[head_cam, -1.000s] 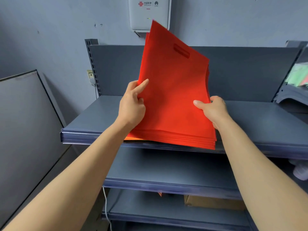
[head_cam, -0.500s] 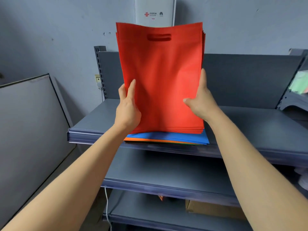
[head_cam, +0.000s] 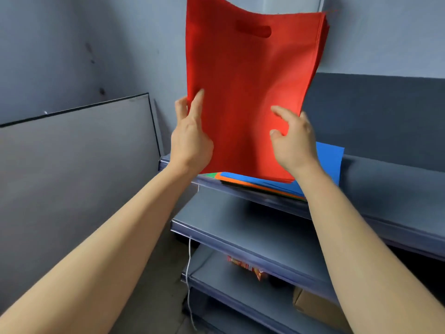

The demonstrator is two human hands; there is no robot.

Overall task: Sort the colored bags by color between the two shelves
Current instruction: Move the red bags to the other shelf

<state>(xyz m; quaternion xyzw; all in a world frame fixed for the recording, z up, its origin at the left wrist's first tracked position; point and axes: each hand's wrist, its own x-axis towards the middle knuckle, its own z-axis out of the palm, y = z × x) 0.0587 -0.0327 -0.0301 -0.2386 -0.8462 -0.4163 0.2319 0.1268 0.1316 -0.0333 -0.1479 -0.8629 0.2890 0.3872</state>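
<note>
Red bags (head_cam: 250, 92): upright stack, between both hands, above the blue bag (head_cam: 327, 162) on the top shelf (head_cam: 385, 179).
Left hand (head_cam: 190, 138): clamped on the stack's left edge.
Right hand (head_cam: 293, 138): gripping its lower right edge.

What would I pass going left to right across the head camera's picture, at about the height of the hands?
Grey leaning panel → left hand → stack of red bags, held upright → right hand → blue bag lying on the shelf.
</note>
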